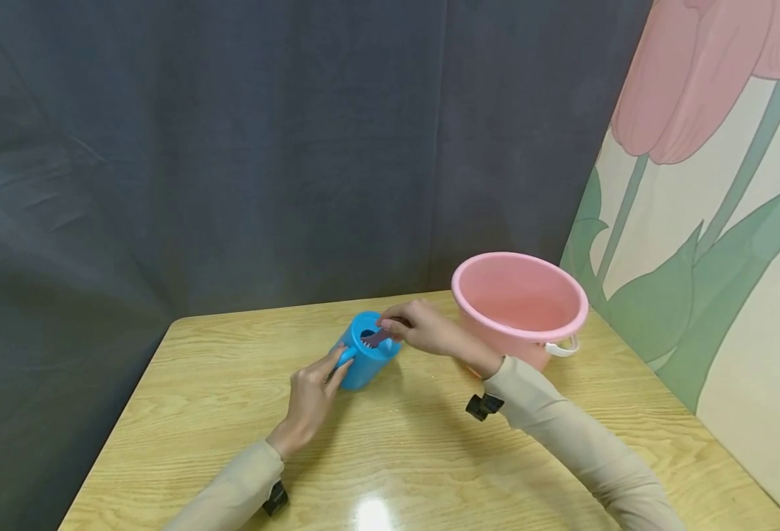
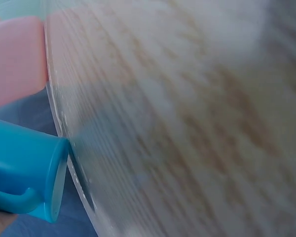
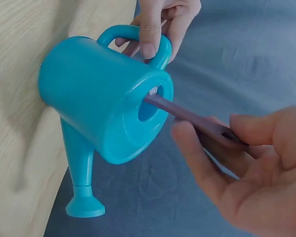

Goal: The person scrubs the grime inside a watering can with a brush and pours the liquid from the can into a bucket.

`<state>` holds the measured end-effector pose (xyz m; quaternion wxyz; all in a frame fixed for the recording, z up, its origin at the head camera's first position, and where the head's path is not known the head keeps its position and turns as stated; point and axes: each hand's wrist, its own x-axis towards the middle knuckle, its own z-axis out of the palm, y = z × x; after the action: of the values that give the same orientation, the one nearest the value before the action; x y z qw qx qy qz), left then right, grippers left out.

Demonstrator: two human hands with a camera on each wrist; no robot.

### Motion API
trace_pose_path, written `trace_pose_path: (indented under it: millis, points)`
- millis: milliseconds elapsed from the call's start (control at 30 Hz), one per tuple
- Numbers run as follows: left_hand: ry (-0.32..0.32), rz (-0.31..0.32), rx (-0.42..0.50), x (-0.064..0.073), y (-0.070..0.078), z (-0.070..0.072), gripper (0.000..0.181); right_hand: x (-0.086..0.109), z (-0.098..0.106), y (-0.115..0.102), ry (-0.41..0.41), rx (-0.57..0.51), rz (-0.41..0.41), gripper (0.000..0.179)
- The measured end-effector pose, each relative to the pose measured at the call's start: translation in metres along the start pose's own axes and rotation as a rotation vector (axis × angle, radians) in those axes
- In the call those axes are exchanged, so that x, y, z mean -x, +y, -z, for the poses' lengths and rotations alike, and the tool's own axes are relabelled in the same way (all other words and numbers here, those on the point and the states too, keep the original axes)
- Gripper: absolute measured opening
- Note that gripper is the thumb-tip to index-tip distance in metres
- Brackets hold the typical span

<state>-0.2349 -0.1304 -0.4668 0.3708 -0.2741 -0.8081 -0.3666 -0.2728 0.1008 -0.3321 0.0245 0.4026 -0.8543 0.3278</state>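
Observation:
A blue watering can point(image 1: 363, 369) stands on the wooden table in the head view, tilted in the right wrist view, where its spout point(image 3: 80, 163) shows. My left hand point(image 1: 307, 398) grips the can's handle point(image 3: 119, 32). Between the thumb and fingers of my right hand point(image 1: 423, 328) is a purple brush point(image 3: 187, 116) with white bristles. Its bristled end is at the round hole in the can's top, and part of the bristles is hidden by the rim. In the left wrist view the can point(image 2: 24, 153) appears at the left edge, with little of the hand visible.
A pink bucket point(image 1: 506, 332) with a white handle grip point(image 1: 562, 348) stands at the back right of the table point(image 1: 217, 398), beside my right forearm. Behind the table hangs a dark curtain point(image 1: 297, 162). On the right is a wall point(image 1: 748, 317) painted with tulips.

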Motion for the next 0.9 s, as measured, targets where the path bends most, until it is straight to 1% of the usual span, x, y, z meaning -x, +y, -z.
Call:
trace_pose_path:
  millis: [100,200,267,367,433,567,700,800,900]
  points:
    - [0.006,-0.022,-0.016,0.000,-0.001,-0.001,0.034,0.001,0.001,0.000,0.027,-0.043,-0.015,0.017]
    - [0.007,-0.036,-0.029,0.000,-0.001,-0.001,0.035,0.002,0.000,0.001,0.089,-0.084,-0.022,0.015]
    - [0.004,-0.033,-0.031,0.000,0.000,-0.002,0.035,0.003,-0.002,0.001,0.127,-0.098,-0.030,0.014]
    - [-0.004,-0.024,-0.026,0.001,0.001,-0.002,0.035,0.004,-0.005,0.001,0.173,-0.086,-0.036,0.014]
    - [-0.007,-0.022,-0.023,0.001,0.001,-0.001,0.035,0.004,-0.009,0.000,0.199,-0.059,-0.048,0.014]
    - [-0.008,-0.036,-0.028,0.000,0.002,0.000,0.034,0.000,-0.020,0.000,0.213,-0.035,-0.066,0.015]
    - [-0.006,-0.048,-0.032,-0.001,0.003,0.001,0.034,-0.004,-0.033,0.004,0.209,-0.070,-0.074,0.015]
    - [-0.007,-0.049,-0.031,-0.002,0.004,0.001,0.034,-0.005,-0.037,0.004,0.221,-0.098,-0.076,0.015]
    - [-0.007,-0.047,-0.030,-0.002,0.004,0.001,0.034,-0.003,-0.035,0.002,0.229,-0.139,-0.089,0.015]
